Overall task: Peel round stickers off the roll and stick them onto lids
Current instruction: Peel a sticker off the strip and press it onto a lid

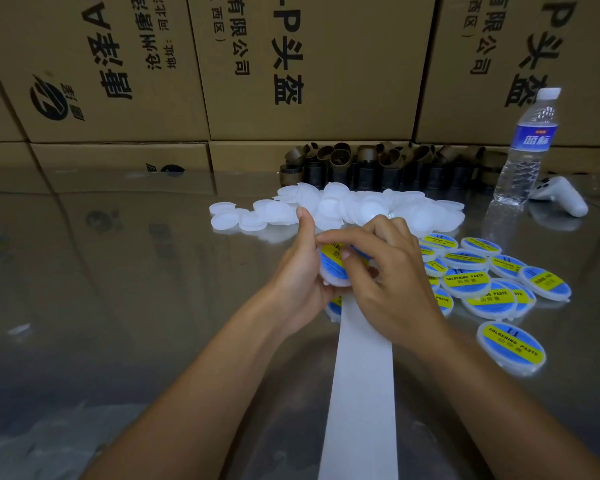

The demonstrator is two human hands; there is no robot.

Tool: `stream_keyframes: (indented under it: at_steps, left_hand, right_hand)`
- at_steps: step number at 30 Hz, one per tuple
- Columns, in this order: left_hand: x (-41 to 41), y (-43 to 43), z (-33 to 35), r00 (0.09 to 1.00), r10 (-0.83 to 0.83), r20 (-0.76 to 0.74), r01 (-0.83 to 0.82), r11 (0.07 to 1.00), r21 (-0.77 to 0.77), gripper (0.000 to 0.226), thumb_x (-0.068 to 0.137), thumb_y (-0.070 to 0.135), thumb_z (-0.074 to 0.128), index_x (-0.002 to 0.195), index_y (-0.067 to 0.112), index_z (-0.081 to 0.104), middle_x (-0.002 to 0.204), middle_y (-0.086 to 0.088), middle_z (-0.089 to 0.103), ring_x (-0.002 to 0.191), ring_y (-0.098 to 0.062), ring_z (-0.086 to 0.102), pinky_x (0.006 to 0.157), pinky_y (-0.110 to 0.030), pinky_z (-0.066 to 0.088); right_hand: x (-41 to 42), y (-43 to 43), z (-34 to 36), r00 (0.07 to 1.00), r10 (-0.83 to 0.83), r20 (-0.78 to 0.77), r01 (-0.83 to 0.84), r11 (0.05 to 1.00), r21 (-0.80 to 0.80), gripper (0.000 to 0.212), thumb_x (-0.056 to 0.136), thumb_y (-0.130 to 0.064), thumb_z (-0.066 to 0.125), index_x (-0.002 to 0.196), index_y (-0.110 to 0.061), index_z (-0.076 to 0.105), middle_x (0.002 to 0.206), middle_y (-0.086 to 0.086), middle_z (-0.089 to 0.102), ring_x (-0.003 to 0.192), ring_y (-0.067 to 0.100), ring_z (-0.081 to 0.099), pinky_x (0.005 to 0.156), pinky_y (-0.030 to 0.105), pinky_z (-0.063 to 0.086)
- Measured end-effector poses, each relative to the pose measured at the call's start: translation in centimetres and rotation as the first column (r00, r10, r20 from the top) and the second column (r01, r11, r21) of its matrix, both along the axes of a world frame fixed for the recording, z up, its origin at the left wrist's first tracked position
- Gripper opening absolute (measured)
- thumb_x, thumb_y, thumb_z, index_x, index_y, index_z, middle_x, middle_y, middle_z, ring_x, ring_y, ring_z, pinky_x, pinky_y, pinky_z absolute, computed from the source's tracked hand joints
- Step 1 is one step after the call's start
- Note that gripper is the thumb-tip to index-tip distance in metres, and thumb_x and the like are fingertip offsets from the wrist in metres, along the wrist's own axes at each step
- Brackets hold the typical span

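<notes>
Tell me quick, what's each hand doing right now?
Left hand: grips a white lid bearing a blue-and-yellow sticker.
Right hand: index finger and thumb on that sticker; pressing or pinching cannot be told.

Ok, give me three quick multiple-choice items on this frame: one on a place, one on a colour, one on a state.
1. The labelled lids lie:
A) right of the right hand
B) behind the water bottle
C) on the cartons

2. The stickers are:
A) red and white
B) blue and yellow
C) green and black

3. The left hand:
A) rests flat on the table
B) holds a lid
C) grips the water bottle

Answers:
1 A, the pile spreads just right of that hand.
2 B, each is a blue round with a yellow band.
3 B, its fingers curl under the lid while the right hand touches the sticker on it.
</notes>
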State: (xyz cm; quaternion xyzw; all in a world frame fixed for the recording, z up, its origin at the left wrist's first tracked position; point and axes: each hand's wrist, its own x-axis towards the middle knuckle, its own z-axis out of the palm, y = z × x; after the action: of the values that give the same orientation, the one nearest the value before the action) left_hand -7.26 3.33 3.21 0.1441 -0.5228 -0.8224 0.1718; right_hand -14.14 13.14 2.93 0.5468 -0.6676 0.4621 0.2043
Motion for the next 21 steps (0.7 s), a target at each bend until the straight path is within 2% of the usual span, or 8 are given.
stream_keyframes:
  at_steps: [4, 6, 10, 15, 18, 21]
  left_hand:
    - [0.09, -0.09, 0.02, 1.0, 0.01, 0.016, -0.01, 1.0, -0.001, 0.083, 0.091, 0.069, 0.014, 0.113, 0.007, 0.064, 0.114, -0.013, 0.069, 0.11, -0.019, 0.065, 0.086, -0.028, 0.054]
    - [0.07, -0.14, 0.03, 1.0, 0.015, 0.021, -0.015, 1.0, -0.003, 0.082, 0.091, 0.069, 0.014, 0.112, 0.008, 0.064, 0.114, -0.013, 0.068, 0.111, -0.019, 0.064, 0.085, -0.028, 0.054]
    - [-0.03, -0.24, -0.03, 1.0, 0.007, 0.017, -0.007, 1.0, -0.03, 0.08, 0.092, 0.067, 0.011, 0.112, 0.012, 0.065, 0.105, -0.008, 0.07, 0.101, -0.016, 0.067, 0.077, -0.025, 0.056]
    - [-0.08, -0.34, 0.08, 1.0, 0.02, 0.002, -0.02, 0.997, -0.079, 0.077, 0.093, 0.065, 0.006, 0.101, 0.016, 0.065, 0.093, -0.007, 0.068, 0.087, -0.016, 0.068, 0.073, -0.024, 0.056]
    - [-0.12, -0.46, -0.02, 1.0, 0.018, -0.012, -0.019, 0.995, -0.095, 0.078, 0.094, 0.063, 0.006, 0.089, 0.017, 0.069, 0.079, -0.003, 0.071, 0.076, -0.012, 0.069, 0.062, -0.021, 0.055]
    - [-0.13, -0.61, -0.03, 1.0, 0.023, -0.008, -0.024, 0.995, -0.095, 0.077, 0.093, 0.064, 0.007, 0.091, 0.012, 0.064, 0.073, -0.003, 0.069, 0.068, -0.011, 0.068, 0.054, -0.02, 0.052]
  right_hand:
    - [0.01, -0.07, -0.09, 0.999, 0.037, 0.031, -0.036, 0.999, -0.011, 0.035, 0.084, -0.008, 0.051, 0.098, -0.034, 0.071, 0.076, -0.005, 0.048, 0.082, 0.01, 0.039, 0.079, 0.018, 0.028]
    - [0.04, -0.09, -0.07, 0.999, 0.037, 0.031, -0.037, 0.999, -0.016, 0.034, 0.084, -0.008, 0.052, 0.098, -0.033, 0.071, 0.075, -0.005, 0.05, 0.082, 0.01, 0.04, 0.079, 0.019, 0.028]
    - [0.23, 0.0, 0.0, 0.999, 0.04, 0.013, -0.04, 0.999, -0.028, 0.033, 0.085, -0.008, 0.051, 0.098, -0.03, 0.071, 0.081, -0.003, 0.059, 0.084, 0.012, 0.043, 0.08, 0.03, 0.032]
    - [0.37, 0.03, 0.1, 0.999, 0.034, -0.035, -0.035, 0.999, -0.029, 0.031, 0.086, -0.007, 0.052, 0.101, -0.025, 0.072, 0.082, -0.002, 0.06, 0.085, 0.015, 0.045, 0.079, 0.033, 0.032]
    - [0.4, 0.05, 0.14, 0.998, 0.042, -0.054, -0.044, 0.999, -0.03, 0.031, 0.085, -0.006, 0.053, 0.101, -0.025, 0.072, 0.081, -0.001, 0.06, 0.084, 0.015, 0.045, 0.079, 0.031, 0.031]
    - [0.35, 0.12, 0.2, 0.996, 0.026, -0.088, -0.029, 0.999, -0.033, 0.028, 0.083, -0.006, 0.057, 0.096, -0.024, 0.074, 0.077, -0.002, 0.059, 0.081, 0.017, 0.049, 0.08, 0.032, 0.031]
